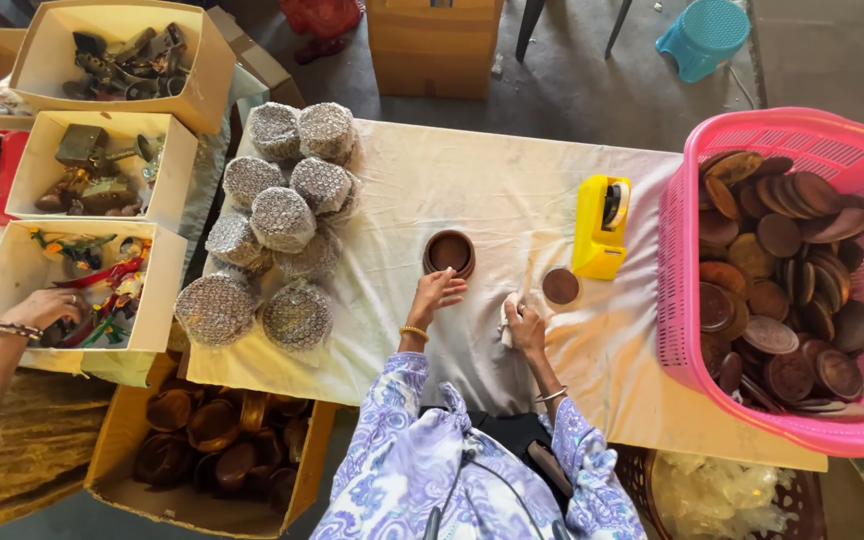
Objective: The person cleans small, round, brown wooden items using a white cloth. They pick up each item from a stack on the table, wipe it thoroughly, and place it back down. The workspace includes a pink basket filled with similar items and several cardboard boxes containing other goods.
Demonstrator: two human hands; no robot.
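Note:
My left hand point(436, 294) rests open on the white cloth, fingertips just below a small brown round bowl point(449, 253). My right hand point(523, 324) is closed around a crumpled white cloth or tissue point(508, 328). A small brown round lid point(559, 286) lies flat just right of that hand. A yellow tape dispenser point(601, 227) stands beyond the lid.
A pink basket point(679, 290) full of brown round lids sits at right. Several bubble-wrapped round bundles point(282, 220) are piled at left. Cardboard boxes point(112, 130) of metal items line the far left, where another person's hand point(44, 307) reaches in. A box of brown bowls point(214, 445) sits below.

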